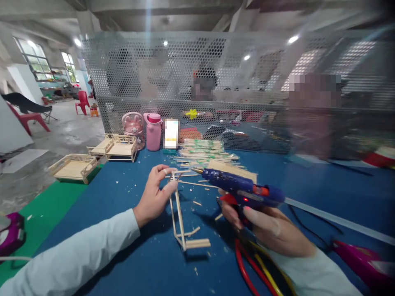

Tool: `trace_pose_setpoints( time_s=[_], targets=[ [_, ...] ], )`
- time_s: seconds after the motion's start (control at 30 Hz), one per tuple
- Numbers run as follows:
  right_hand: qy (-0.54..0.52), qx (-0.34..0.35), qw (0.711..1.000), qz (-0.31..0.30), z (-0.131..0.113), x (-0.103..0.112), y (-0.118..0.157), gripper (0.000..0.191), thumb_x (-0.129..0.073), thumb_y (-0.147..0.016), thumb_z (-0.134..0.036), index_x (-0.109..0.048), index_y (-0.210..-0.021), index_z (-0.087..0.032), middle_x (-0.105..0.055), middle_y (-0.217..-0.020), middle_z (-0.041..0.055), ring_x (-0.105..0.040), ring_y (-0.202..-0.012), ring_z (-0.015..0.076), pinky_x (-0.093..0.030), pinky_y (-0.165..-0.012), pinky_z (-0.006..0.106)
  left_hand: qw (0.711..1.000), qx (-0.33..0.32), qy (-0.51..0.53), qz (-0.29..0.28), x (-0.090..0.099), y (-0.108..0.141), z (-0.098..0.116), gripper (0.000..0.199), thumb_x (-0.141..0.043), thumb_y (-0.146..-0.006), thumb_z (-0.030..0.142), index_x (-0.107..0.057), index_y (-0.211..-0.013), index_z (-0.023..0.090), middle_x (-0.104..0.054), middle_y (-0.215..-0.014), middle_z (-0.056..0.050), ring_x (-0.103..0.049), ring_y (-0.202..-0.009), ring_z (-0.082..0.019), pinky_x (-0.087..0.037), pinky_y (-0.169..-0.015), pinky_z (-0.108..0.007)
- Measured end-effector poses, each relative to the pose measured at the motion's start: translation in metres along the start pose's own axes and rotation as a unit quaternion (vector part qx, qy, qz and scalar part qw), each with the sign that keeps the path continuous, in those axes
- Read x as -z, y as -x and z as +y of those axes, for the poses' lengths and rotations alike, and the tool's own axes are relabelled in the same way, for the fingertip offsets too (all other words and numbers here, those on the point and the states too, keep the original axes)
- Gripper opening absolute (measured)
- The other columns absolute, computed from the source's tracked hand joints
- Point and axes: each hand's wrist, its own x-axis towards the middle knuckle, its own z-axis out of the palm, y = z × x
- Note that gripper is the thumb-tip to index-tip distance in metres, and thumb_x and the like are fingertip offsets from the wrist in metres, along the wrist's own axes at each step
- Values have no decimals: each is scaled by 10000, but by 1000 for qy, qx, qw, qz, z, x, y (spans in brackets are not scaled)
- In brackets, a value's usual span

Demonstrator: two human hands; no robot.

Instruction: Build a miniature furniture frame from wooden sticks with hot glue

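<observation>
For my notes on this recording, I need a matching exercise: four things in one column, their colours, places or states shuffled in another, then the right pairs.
Things
1. Glue gun
2. Stick frame
3. Bottle
4. Stick pile

Descriptions
A. Pink, standing upright
B. Pinched by the left hand
C. Lying toward the far side of the blue table, streaked with green
D. Gripped in the right hand, red light lit

Pairs: 1-D, 2-B, 3-A, 4-C
</observation>
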Motion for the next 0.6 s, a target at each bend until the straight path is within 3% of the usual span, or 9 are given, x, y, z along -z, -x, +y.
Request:
trace_pose_setpoints(
  time_s=[0.13, 0.3, 0.4, 0.6],
  targets=[
    [19, -7, 1000, 0, 3, 2, -1, 393, -593, -730, -560, -574, -871, -193, -474, -639, -5, -406, -538, 123, -364, -523, 284, 989, 75, 123, -41, -10, -6, -22, 254, -460, -848, 208, -587, -1067, 217, -619, -1106, -59, -546, -1067, -183, -376, -977, -350],
    [49, -19, 999, 5, 2, 9, -7, 381, -600, -720, -557, -573, -721, -177, -492, -642, 12, -430, -557, 136, -376, -545, 302, 990, 94, 98, -40, -18, -9, -35, 139, -529, -843, 238, -604, -942, 175, -657, -873, -40, -603, -834, -149, -459, -801, -278],
    [47, -21, 998, 18, -5, 11, -9, 359, -649, -692, -526, -605, -738, -173, -531, -656, 21, -468, -562, 139, -389, -536, 294, 990, 101, 91, -41, -16, -8, -29, 130, -537, -845, 253, -622, -896, 169, -655, -811, -25, -597, -780, -138, -460, -769, -259],
    [77, -3, 993, 91, -13, 11, 8, 399, -662, -680, -544, -671, -870, -193, -590, -655, 26, -516, -605, 164, -452, -634, 319, 991, 99, 86, -15, -3, 14, 8, 180, -592, -825, 322, -636, -912, 170, -664, -845, -32, -604, -798, -151, -475, -750, -243]
  ],
)
